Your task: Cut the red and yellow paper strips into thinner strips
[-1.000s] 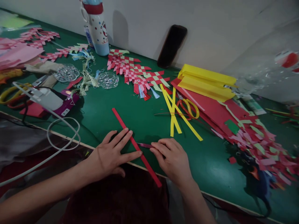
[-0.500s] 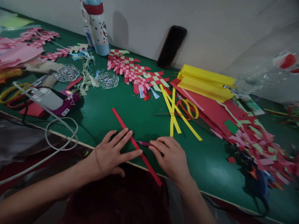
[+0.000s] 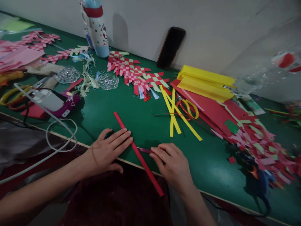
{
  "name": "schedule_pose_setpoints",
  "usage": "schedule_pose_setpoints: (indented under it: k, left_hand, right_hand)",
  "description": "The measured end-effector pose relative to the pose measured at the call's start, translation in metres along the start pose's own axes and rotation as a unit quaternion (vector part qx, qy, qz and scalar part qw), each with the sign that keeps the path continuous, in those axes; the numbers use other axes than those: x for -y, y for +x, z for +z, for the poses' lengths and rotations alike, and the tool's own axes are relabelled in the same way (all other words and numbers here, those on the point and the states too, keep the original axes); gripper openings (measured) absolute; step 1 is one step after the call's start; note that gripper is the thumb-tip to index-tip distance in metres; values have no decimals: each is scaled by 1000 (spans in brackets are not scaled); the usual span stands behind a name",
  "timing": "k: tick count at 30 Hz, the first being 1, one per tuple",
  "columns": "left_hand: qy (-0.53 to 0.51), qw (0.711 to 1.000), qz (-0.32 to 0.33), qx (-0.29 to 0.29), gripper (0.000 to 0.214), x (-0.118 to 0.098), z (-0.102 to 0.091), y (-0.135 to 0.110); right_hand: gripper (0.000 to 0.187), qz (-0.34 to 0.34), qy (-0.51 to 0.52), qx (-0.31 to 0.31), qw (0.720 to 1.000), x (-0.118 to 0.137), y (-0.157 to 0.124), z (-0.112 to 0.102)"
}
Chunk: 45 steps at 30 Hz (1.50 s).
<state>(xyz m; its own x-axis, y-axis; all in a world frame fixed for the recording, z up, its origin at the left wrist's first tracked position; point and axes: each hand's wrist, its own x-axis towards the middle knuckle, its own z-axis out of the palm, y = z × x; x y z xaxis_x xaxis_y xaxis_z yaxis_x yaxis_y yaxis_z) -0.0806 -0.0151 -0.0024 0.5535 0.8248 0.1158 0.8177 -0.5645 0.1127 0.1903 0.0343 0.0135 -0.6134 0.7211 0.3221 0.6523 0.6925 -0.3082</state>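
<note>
A narrow red paper strip (image 3: pixel 138 153) lies slantwise on the green table, its lower end sticking out past the front edge. My left hand (image 3: pixel 107 150) rests flat with fingers stretched out, the fingertips touching the upper part of the strip. To the right of the strip, my right hand (image 3: pixel 172 164) is closed in a pinch around a slim purple tool (image 3: pixel 145 151) with a thin metal tip. That tip points left and ends close to the strip's edge; whether it touches the paper I cannot tell.
Yellow strips (image 3: pixel 172 121) and scissors (image 3: pixel 190 108) lie beyond my right hand. Red sheets (image 3: pixel 202 105), a yellow folded paper (image 3: pixel 204 83) and paper scraps (image 3: pixel 265 147) spread rightward. Woven paper pieces (image 3: pixel 131 72), a bottle (image 3: pixel 98 34) and a phone (image 3: pixel 171 47) stand behind; a white cable (image 3: pixel 58 118) loops left.
My left hand's fingers have drawn together and pulled back slightly left. The red strip has shifted a little toward me. The tool in my right hand has moved slightly nearer the front edge.
</note>
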Motion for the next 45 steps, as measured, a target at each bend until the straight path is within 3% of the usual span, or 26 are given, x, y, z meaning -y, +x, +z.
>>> schedule_pose_setpoints:
  k: [32, 45]
  left_hand:
    - [-18, 1000, 10, -22, 98, 4, 3, 0]
    - [-15, 1000, 9, -16, 82, 2, -4, -3]
  right_hand:
    - [18, 0, -14, 5, 1000, 5, 18, 10]
    - [17, 7, -10, 5, 1000, 2, 9, 5]
